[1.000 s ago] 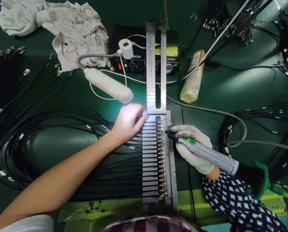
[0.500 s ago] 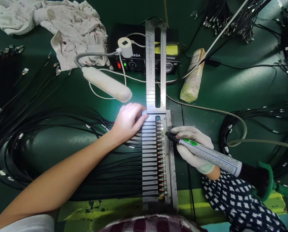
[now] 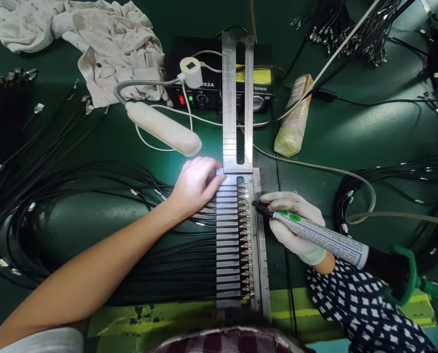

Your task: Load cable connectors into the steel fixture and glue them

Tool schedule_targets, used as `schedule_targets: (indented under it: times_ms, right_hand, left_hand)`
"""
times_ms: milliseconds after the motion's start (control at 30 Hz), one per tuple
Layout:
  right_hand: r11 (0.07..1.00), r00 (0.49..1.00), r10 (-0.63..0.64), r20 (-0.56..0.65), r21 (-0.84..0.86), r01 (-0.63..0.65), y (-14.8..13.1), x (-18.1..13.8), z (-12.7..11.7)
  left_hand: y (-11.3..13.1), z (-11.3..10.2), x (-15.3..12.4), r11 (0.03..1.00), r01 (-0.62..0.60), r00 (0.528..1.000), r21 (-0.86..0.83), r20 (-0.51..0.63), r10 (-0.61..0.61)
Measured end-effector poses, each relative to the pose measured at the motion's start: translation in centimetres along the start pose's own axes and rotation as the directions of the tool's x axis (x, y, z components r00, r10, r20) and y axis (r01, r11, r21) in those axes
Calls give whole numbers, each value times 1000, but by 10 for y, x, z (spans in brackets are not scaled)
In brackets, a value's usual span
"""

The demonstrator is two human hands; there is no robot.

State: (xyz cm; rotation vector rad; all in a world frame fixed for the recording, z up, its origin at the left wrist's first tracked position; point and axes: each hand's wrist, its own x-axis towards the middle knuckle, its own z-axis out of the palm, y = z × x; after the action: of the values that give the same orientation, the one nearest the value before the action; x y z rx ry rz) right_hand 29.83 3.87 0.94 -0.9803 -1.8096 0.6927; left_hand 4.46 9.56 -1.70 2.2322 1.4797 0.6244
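A long metal fixture (image 3: 229,245) lies down the middle of the green bench, with several black cables (image 3: 175,255) clamped in its slots and a row of small connector tips (image 3: 245,245) along its right side. My left hand (image 3: 195,186) rests bare on the fixture's upper left part, fingers pressing the slotted bars. My right hand (image 3: 296,225), in a white glove, grips a dispensing syringe (image 3: 314,235) like a pen. Its black tip touches the connector row near the top.
A black dispenser controller (image 3: 204,90) stands behind the fixture, next to a white gooseneck lamp (image 3: 163,127). Crumpled rags (image 3: 90,44) lie at the back left, a wrapped roll (image 3: 294,117) right of centre. Coils of black cable (image 3: 395,196) surround both sides.
None of note: both hands and the syringe tip hold nearly the same place; the view shifts very slightly.
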Motion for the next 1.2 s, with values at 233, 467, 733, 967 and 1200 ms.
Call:
schedule_targets:
  times_ms: [233,467,733,967,1200]
  right_hand:
    - [1000,1000,-2,3,7,2,1,-1,-1]
    - [1000,1000,15,2,14,-15,3,-1,0]
    - [999,999,32,1,5,-32,3,0,2]
    - [1000,999,-22,-38,22,23,-6,-7,-4]
    - [999,1000,6,10,-38,-6,-10,-12,0]
  left_hand:
    - [0,0,0,1000,-12,1000,-4,-10,12]
    - [-1,1,0,1000,-4,1000,-1,-6,4]
    - [-1,1,0,1000,-14,1000,-3,-18,14]
    - [-2,1,0,1000,-21,1000,-7,-16,21]
    - [-3,1,1,999,-43,999,-6,-23,43]
